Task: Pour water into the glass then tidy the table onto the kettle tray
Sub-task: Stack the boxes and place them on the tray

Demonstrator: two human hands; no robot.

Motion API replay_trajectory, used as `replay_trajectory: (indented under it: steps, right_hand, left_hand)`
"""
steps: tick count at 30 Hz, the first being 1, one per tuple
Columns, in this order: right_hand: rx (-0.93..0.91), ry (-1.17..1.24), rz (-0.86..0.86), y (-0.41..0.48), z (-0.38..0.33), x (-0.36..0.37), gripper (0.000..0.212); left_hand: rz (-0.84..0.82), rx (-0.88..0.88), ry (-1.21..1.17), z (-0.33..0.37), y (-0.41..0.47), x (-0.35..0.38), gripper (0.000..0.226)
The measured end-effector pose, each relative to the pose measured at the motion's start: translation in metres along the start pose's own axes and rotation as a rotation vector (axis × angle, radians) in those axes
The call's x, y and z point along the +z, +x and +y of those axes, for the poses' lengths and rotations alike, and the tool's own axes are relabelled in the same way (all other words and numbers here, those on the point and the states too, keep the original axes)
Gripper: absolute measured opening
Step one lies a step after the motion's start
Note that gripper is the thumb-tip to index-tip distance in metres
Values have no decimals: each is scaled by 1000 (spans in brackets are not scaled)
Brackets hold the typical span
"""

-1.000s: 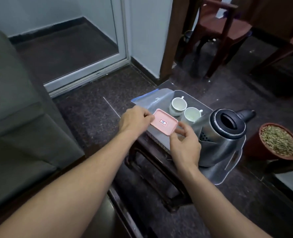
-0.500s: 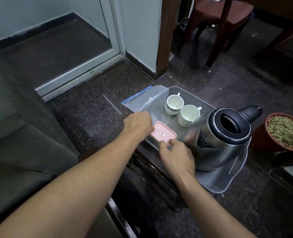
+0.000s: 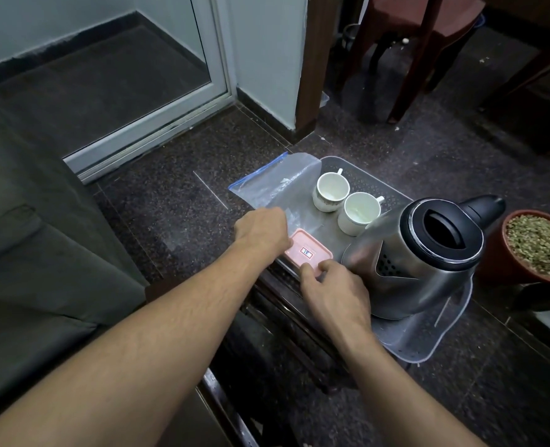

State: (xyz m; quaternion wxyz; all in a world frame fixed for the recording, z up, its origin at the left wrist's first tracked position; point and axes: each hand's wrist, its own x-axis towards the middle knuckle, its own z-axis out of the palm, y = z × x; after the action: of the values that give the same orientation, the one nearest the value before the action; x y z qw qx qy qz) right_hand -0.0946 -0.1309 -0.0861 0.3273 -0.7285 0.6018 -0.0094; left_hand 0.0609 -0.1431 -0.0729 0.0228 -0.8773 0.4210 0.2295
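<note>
A small pink lidded box [image 3: 308, 252] with a white label lies flat on the grey kettle tray [image 3: 428, 340], at its near left edge. My left hand [image 3: 262, 233] grips the box's left end and my right hand [image 3: 331, 293] pinches its near right corner. A steel kettle [image 3: 418, 259] with an open black top stands on the tray's right part. Two white cups [image 3: 331, 191] [image 3: 359, 213] stand upright behind the box. A clear zip bag [image 3: 278, 185] with a blue strip lies over the tray's far left end.
The tray rests on a low dark wooden table [image 3: 286, 304]. A clay pot of green seeds [image 3: 539, 245] stands right of the kettle. A grey sofa [image 3: 41, 253] fills the left side. Chair legs [image 3: 405, 75] and a glass door [image 3: 106, 75] lie beyond, over dark stone floor.
Both hands have lowered the pink box from above the tray's edge down onto the tray. The kettle, cups and bag have stayed put.
</note>
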Motion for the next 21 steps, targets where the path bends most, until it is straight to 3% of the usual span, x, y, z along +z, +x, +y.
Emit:
replay_trajectory:
  steps: [6, 13, 16, 21]
  right_hand:
    - [-33, -37, 56, -4, 0, -2, 46]
    - [-175, -60, 191, -37, -11, -4, 38]
    - [-341, 42, 259, -67, -33, 9, 33]
    - [-570, 109, 105, -152, -81, 75, 18]
  left_hand:
    - [50, 19, -96, -11, -12, -4, 28]
    - [271, 22, -341, -50, -64, -7, 21]
    - [301, -46, -435, -93, -107, 3, 22]
    - [368, -234, -555, -206, -199, 33, 22]
